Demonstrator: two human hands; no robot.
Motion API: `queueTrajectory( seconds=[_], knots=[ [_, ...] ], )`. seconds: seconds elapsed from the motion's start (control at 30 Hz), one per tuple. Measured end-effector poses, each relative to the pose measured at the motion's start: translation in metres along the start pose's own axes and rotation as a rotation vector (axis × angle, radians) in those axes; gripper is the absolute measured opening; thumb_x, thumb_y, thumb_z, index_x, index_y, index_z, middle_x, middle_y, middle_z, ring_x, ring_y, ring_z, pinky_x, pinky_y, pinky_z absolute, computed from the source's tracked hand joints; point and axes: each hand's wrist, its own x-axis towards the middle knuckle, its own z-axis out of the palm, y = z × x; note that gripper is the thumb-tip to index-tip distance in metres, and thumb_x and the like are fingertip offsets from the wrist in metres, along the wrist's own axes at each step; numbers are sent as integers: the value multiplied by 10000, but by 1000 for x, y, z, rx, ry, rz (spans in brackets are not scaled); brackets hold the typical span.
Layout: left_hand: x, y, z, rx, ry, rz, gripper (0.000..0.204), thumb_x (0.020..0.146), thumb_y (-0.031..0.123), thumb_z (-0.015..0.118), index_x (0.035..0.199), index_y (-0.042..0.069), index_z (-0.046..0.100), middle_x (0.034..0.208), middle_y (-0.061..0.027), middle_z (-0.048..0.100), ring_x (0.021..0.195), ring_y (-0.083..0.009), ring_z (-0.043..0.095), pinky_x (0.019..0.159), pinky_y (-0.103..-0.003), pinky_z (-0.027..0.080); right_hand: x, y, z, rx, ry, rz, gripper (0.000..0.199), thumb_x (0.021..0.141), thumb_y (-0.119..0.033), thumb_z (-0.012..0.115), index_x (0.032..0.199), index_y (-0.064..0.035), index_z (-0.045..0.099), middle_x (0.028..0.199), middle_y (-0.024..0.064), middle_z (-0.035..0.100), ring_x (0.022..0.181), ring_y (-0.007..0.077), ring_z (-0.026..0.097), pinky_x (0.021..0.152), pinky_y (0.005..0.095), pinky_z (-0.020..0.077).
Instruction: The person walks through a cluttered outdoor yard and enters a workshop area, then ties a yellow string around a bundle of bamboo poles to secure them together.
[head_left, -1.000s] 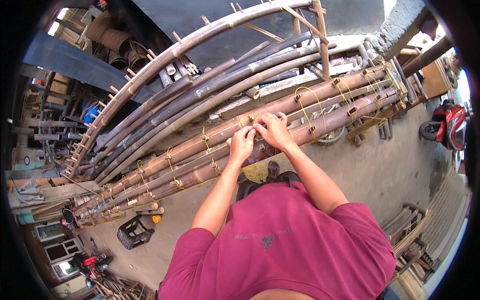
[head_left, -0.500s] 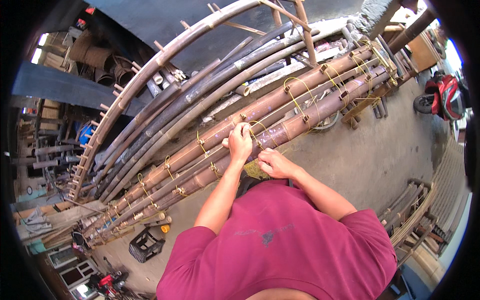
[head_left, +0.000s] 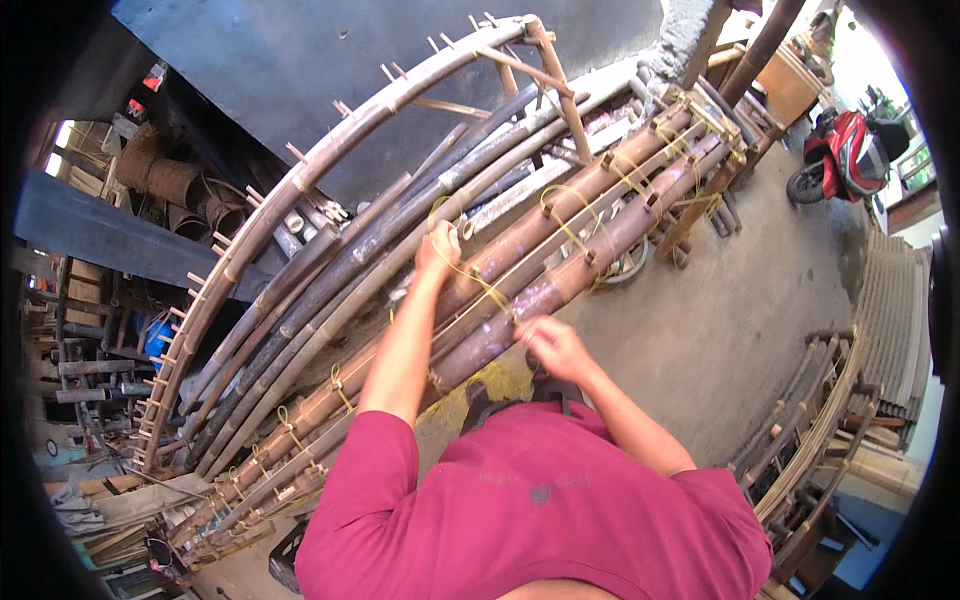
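Note:
Two long brown bamboo poles [head_left: 565,275] run diagonally before me, with thinner strips between them. Yellow cord loops wrap them at intervals. My left hand [head_left: 438,250] is closed on a yellow cord [head_left: 487,287] beyond the far pole, a loop of it standing above the fist. From there the cord stretches across both poles toward my right hand [head_left: 553,345]. That hand is closed at the near pole's edge, its fingertips pinched at the cord's other part by the pole. A pile of yellow cord [head_left: 505,378] lies below, partly hidden by my body.
A curved bamboo frame with pegs [head_left: 290,190] arches behind the poles. Several dark poles [head_left: 340,250] lie beside it. At the right stand a bamboo rack [head_left: 800,420] and a red motorbike [head_left: 845,155]. A dark plastic crate [head_left: 286,555] sits at lower left.
My left hand has moved left and away across the far pole, drawing the cord out. My right hand has shifted slightly right and down, staying by the near pole. The view has turned slightly.

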Motion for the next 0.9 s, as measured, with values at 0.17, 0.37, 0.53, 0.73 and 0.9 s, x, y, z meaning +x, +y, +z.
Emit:
queueTrajectory(
  seconds=[0.17, 0.37, 0.53, 0.73, 0.9],
  knots=[
    [-41, -18, -97, 309, -478, -175, 486, 904, 490, 562, 991, 28, 684, 986, -248, 667, 971, -369, 650, 830, -463, 494, -30, 5, 11, -743, 542, -119, 273, 851, -285, 678, 913, -41, 573, 991, 153, 548, 1006, 335, 510, 868, 434, 406],
    [-111, -85, -130, -539, -661, -365, 287, 904, 331, 667, 742, 97, 628, 648, 50, 522, 581, -68, 455, 540, -252, 372, -21, -20, 136, -849, 152, -354, 445, 783, -444, 704, 931, -56, 542, 907, 118, 496, 911, 300, 485, 763, 424, 377],
    [-144, -64, -135, -249, -129, 227, 284, 947, 222, 584, 762, 9, 610, 712, -34, 543, 668, -122, 501, 628, -331, 432, -22, 14, 159, -927, -9, -183, 334, 772, -326, 687, 954, -70, 575, 911, 129, 543, 898, 306, 548, 745, 426, 433],
    [-181, -32, -146, -730, -218, 277, 155, 959, 98, 551, 869, 4, 634, 927, -41, 580, 861, -127, 539, 815, -265, 430, -33, -5, 145, -220, -40, 228, 171, 865, -153, 552, 926, -17, 637, 791, 114, 665, 703, 195, 631, 639, 339, 493],
    [-188, -38, -148, -1155, -485, -5, 214, 942, 131, 572, 1062, -19, 665, 981, -56, 616, 896, -147, 589, 829, -284, 463, -17, -10, 171, 81, 85, 145, 182, 917, -149, 559, 910, 6, 653, 801, 27, 652, 769, 92, 573, 714, 276, 480]
  ],
)
